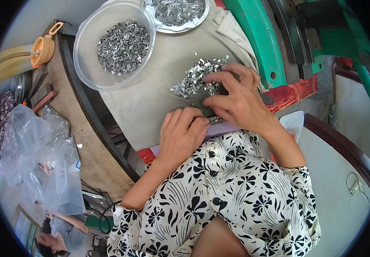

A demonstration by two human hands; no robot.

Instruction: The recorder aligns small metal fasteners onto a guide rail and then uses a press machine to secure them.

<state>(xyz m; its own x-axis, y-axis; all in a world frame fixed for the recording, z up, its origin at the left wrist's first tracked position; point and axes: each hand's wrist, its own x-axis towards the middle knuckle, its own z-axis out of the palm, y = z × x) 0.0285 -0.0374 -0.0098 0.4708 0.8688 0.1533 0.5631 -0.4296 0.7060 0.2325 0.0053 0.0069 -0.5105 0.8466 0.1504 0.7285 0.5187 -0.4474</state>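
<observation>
A loose pile of small shiny metal pieces (197, 77) lies on the grey cloth (142, 111) in front of me. My right hand (241, 99) arches over the pile's right side, thumb and fingers apart. Its fingertips are among or just above the pieces, and I see nothing gripped. Closer to my body, my left hand (182, 132) rests with its fingers curled and thumb tucked in; what they hold, if anything, is hidden. Between the two hands runs a narrow dark strip (215, 120) with small metal pieces along it, partly covered by my fingers.
A clear round tub (78, 64) of metal pieces stands at the far left, beside a lined bowl (180, 29) of more. Green machinery (257, 38) borders the right. Clear plastic bags (31, 141) lie on a wooden bench (91, 150) to the left. Another person (67, 233) is at lower left.
</observation>
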